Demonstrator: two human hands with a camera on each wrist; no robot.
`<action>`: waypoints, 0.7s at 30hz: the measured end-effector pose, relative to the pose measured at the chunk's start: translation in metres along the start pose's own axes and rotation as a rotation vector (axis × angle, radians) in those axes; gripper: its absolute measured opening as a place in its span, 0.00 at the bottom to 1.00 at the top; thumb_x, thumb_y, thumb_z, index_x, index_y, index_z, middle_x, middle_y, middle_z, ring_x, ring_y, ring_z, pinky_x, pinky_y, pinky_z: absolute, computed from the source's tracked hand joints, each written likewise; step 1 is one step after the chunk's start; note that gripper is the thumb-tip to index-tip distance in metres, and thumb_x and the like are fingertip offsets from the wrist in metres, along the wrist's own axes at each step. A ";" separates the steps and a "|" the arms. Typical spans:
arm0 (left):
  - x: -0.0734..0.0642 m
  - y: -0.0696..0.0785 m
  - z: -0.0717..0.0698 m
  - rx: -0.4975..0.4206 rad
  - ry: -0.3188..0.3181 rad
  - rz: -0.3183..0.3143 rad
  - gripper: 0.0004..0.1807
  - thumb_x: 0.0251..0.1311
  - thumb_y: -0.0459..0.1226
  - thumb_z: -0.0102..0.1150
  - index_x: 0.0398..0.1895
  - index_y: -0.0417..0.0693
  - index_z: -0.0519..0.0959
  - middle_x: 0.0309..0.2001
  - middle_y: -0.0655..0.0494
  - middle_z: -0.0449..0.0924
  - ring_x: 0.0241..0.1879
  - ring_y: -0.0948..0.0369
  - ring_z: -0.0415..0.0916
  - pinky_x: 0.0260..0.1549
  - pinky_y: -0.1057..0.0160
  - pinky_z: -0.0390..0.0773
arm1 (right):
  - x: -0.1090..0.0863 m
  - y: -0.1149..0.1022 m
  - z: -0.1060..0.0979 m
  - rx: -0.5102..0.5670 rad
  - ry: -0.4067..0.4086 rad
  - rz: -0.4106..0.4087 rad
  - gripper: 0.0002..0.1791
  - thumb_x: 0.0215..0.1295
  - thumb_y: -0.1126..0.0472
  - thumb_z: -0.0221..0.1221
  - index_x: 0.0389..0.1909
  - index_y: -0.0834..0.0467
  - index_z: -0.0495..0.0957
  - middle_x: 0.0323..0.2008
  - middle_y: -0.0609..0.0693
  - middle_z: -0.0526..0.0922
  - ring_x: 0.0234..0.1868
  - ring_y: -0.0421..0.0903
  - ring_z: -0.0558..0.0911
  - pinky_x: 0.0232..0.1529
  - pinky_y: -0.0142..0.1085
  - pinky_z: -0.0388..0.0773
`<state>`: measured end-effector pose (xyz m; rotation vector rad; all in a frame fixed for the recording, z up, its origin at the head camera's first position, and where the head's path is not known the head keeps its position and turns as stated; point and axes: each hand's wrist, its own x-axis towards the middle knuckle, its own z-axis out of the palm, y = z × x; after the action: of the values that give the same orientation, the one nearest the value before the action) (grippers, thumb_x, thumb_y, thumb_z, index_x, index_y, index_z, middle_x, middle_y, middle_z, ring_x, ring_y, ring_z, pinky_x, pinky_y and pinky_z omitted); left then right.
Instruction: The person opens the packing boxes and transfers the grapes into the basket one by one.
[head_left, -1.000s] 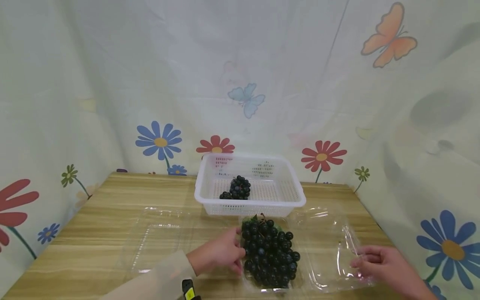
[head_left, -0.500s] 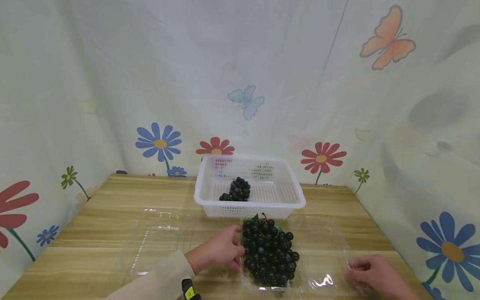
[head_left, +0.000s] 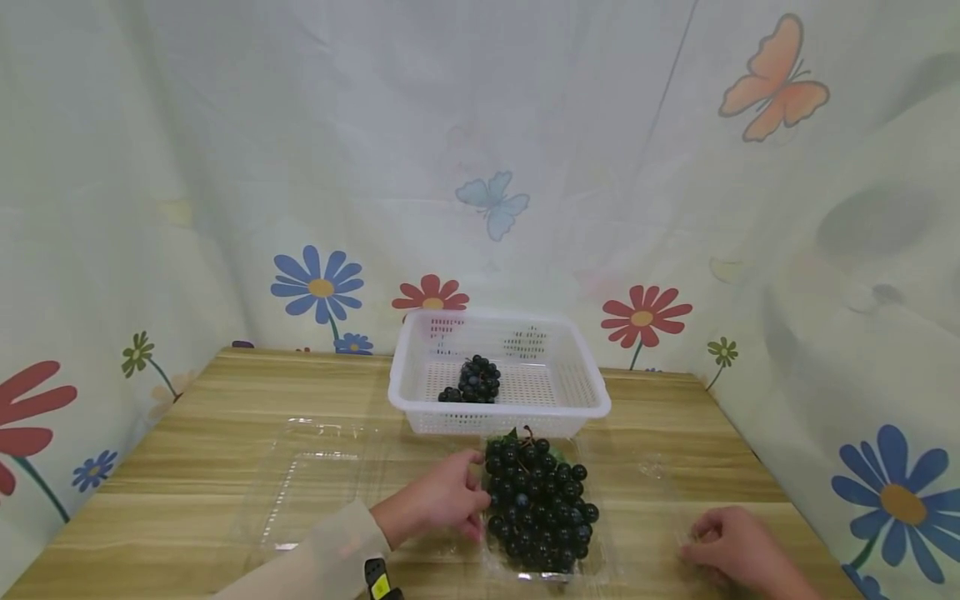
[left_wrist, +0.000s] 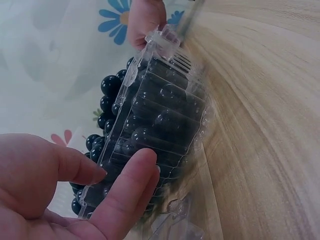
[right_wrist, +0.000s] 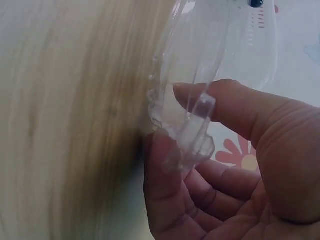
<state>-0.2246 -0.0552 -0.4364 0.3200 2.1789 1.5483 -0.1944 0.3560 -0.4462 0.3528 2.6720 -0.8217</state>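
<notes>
A bunch of dark grapes (head_left: pixel 536 508) fills the base of a clear plastic clamshell box (left_wrist: pixel 172 95) at the front centre. My left hand (head_left: pixel 446 498) holds the box's left side, thumb at the rim and fingertips against the ribbed outer wall in the left wrist view. My right hand (head_left: pixel 731 543) pinches the outer edge of the box's clear lid (right_wrist: pixel 195 65) between thumb and index finger. That lid, hinged along the box's right side, is very hard to see in the head view. Green leaves show behind the grapes.
Behind the box stands a white perforated basket (head_left: pixel 498 409) with a smaller bunch of dark grapes (head_left: pixel 478 380) inside. Another clear plastic box (head_left: pixel 318 492) lies on the wooden table (head_left: pixel 187 433) at the left. A flowered curtain (head_left: pixel 360 125) encloses the back and sides.
My right hand has moved a little to the left with the lid's edge, and the lid has tilted up from lying nearly flat. The left hand and the grapes have stayed put.
</notes>
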 end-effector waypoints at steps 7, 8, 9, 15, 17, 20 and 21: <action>0.000 -0.002 0.001 -0.014 0.014 0.001 0.40 0.63 0.25 0.58 0.77 0.32 0.53 0.39 0.42 0.80 0.22 0.55 0.82 0.24 0.57 0.88 | 0.000 -0.001 -0.001 -0.083 0.051 -0.062 0.25 0.53 0.48 0.76 0.40 0.64 0.81 0.28 0.48 0.82 0.27 0.44 0.81 0.30 0.38 0.78; 0.000 -0.002 0.001 -0.013 0.015 -0.001 0.40 0.62 0.25 0.59 0.77 0.32 0.53 0.39 0.42 0.80 0.22 0.55 0.82 0.24 0.57 0.88 | 0.000 -0.001 -0.002 -0.103 0.062 -0.078 0.26 0.53 0.48 0.76 0.40 0.65 0.81 0.30 0.48 0.83 0.29 0.45 0.81 0.31 0.39 0.79; 0.000 -0.002 0.001 -0.013 0.016 -0.003 0.40 0.62 0.25 0.59 0.77 0.32 0.53 0.39 0.42 0.79 0.22 0.55 0.82 0.24 0.57 0.88 | 0.000 -0.003 -0.003 -0.127 0.077 -0.093 0.26 0.52 0.47 0.76 0.40 0.65 0.82 0.31 0.48 0.83 0.30 0.45 0.81 0.33 0.40 0.80; 0.001 -0.001 -0.001 0.000 0.007 -0.028 0.40 0.62 0.26 0.59 0.77 0.34 0.54 0.39 0.42 0.79 0.24 0.54 0.83 0.25 0.57 0.88 | -0.002 -0.014 -0.011 -0.186 0.167 -0.206 0.27 0.52 0.49 0.76 0.43 0.67 0.84 0.34 0.48 0.86 0.39 0.47 0.84 0.42 0.47 0.84; 0.001 -0.001 -0.001 0.003 0.007 -0.030 0.40 0.62 0.26 0.59 0.77 0.34 0.54 0.39 0.42 0.79 0.24 0.54 0.83 0.25 0.57 0.88 | -0.003 -0.021 -0.012 -0.169 0.181 -0.237 0.27 0.53 0.50 0.75 0.45 0.67 0.84 0.35 0.49 0.87 0.39 0.47 0.84 0.40 0.45 0.84; 0.001 -0.001 0.000 -0.007 0.008 -0.026 0.41 0.62 0.25 0.59 0.76 0.33 0.53 0.39 0.42 0.78 0.24 0.54 0.83 0.25 0.57 0.88 | -0.003 -0.036 -0.013 -0.146 0.194 -0.277 0.26 0.55 0.50 0.74 0.46 0.67 0.84 0.36 0.48 0.87 0.39 0.47 0.85 0.39 0.43 0.84; 0.001 -0.001 0.001 -0.010 0.007 -0.023 0.41 0.61 0.25 0.59 0.76 0.33 0.53 0.39 0.42 0.78 0.23 0.54 0.83 0.25 0.57 0.88 | -0.003 -0.041 -0.013 -0.134 0.192 -0.290 0.26 0.56 0.50 0.73 0.46 0.66 0.84 0.36 0.49 0.88 0.39 0.47 0.85 0.38 0.42 0.84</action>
<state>-0.2247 -0.0546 -0.4378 0.2851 2.1721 1.5493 -0.2080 0.3300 -0.4138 0.0098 2.9864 -0.7127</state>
